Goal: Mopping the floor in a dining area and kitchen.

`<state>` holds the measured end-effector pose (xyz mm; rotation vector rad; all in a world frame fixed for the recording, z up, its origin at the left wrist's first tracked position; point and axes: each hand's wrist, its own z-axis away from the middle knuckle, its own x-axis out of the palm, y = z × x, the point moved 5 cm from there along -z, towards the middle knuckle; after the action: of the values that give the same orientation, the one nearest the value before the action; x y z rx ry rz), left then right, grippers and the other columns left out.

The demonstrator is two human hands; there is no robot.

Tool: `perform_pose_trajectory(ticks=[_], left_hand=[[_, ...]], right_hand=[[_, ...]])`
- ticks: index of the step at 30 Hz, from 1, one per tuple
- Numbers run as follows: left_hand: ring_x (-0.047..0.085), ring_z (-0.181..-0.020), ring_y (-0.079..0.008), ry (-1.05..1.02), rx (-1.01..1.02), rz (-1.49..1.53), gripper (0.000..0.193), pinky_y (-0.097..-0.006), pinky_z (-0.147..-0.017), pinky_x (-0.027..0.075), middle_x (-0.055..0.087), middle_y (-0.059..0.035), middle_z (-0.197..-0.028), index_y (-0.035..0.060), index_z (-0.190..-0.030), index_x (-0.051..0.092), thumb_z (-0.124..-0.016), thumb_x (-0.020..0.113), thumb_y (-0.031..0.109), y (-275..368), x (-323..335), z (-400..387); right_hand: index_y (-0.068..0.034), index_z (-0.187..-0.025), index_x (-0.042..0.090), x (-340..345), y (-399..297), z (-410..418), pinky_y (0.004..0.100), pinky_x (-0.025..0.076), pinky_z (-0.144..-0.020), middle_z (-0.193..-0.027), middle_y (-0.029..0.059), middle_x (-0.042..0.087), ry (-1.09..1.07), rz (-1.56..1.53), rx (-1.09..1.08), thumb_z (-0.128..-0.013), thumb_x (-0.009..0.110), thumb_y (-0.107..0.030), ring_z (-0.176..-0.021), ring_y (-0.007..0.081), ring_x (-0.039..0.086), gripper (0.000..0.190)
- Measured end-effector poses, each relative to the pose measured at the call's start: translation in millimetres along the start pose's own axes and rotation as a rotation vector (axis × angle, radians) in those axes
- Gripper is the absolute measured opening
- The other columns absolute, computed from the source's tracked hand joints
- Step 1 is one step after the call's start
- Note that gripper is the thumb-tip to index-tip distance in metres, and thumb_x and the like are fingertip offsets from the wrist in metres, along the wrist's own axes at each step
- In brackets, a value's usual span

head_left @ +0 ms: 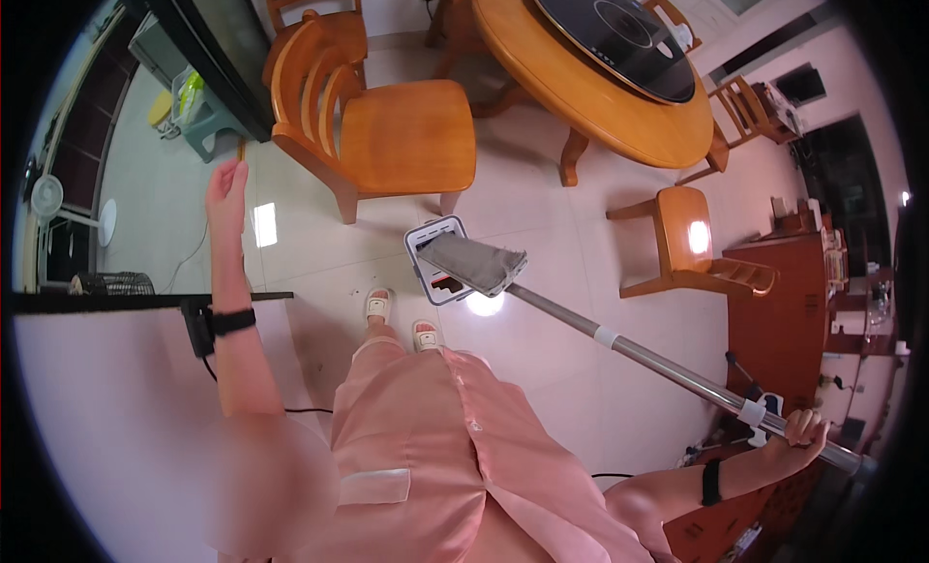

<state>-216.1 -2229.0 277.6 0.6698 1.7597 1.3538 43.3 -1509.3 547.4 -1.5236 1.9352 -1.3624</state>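
Observation:
My right hand (802, 436) is closed around the metal pole of a flat mop (653, 360) near its far end, at the lower right. The mop's head, with a grey fabric pad (472, 262), is raised at an angle over a grey-and-white mop bucket (437, 299) on the tiled floor; whether they touch I cannot tell. Part of the bucket's opening is hidden under the pad. At the upper left, my left hand (228, 189) is lifted with its fingers bent, holding nothing that shows; its thumb and fingertips look close together.
A wooden chair (410, 134) stands just beyond the bucket. Behind it is a round wooden table (617, 131) with a black glass top plate (617, 36). Another wooden chair (686, 229) is at the right, near a reddish cabinet (776, 316). A wall edge (261, 296) juts in at left.

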Motion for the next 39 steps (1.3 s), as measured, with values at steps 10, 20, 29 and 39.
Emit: perform_pose_trajectory(ticks=[10, 20, 29, 39], left_hand=[[0.051, -0.088, -0.016, -0.19, -0.523, -0.023, 0.069, -0.0256, -0.075, 0.037, 0.057, -0.009, -0.095, -0.0017, -0.112, 0.048, -0.072, 0.058, 0.054, -140.7, 58.3, -180.3], [0.056, -0.079, -0.0235, -0.48, -0.807, 0.709, 0.04, -0.0324, -0.074, 0.047, 0.056, -0.0119, -0.085, 0.0005, -0.099, 0.047, -0.072, 0.063, 0.025, -156.0, 117.4, -160.8], [0.055, -0.08, -0.0244, -0.366, -0.814, 0.743, 0.033, -0.0333, -0.074, 0.046, 0.055, -0.0128, -0.086, 0.0008, -0.096, 0.045, -0.068, 0.056, 0.015, -174.3, 104.0, -145.4], [0.054, -0.084, -0.0266, -0.265, -0.81, 0.731, 0.043, -0.0344, -0.079, 0.044, 0.054, -0.0137, -0.089, -0.0017, -0.106, 0.042, -0.067, 0.052, 0.013, -187.9, 26.3, -105.4]], right_hand=[[-0.007, -0.08, 0.035, 253.3, 27.7, 16.7, 0.0206, 0.029, -0.04, -0.058, 0.0024, 0.033, -0.199, 0.162, -0.156, -0.086, 0.035, -0.007, -0.044, 0.0087, 0.03, 0.006], [-0.003, -0.068, 0.035, 342.4, 191.7, 70.0, 0.0321, 0.041, -0.045, -0.052, 0.0074, 0.042, -0.099, 0.348, 0.177, -0.082, 0.041, -0.004, -0.045, 0.0164, 0.042, 0.014], [-0.004, -0.071, 0.042, 320.1, 277.4, 112.6, 0.0464, 0.037, -0.09, -0.062, 0.0064, 0.049, -0.101, 0.455, 0.441, -0.083, 0.043, -0.006, -0.063, 0.0183, 0.053, 0.012], [-0.001, -0.067, 0.044, 304.3, 323.2, 123.7, 0.0371, 0.043, -0.082, -0.065, 0.0079, 0.052, -0.066, 0.402, 0.458, -0.077, 0.045, 0.003, -0.07, 0.0182, 0.053, 0.01]])
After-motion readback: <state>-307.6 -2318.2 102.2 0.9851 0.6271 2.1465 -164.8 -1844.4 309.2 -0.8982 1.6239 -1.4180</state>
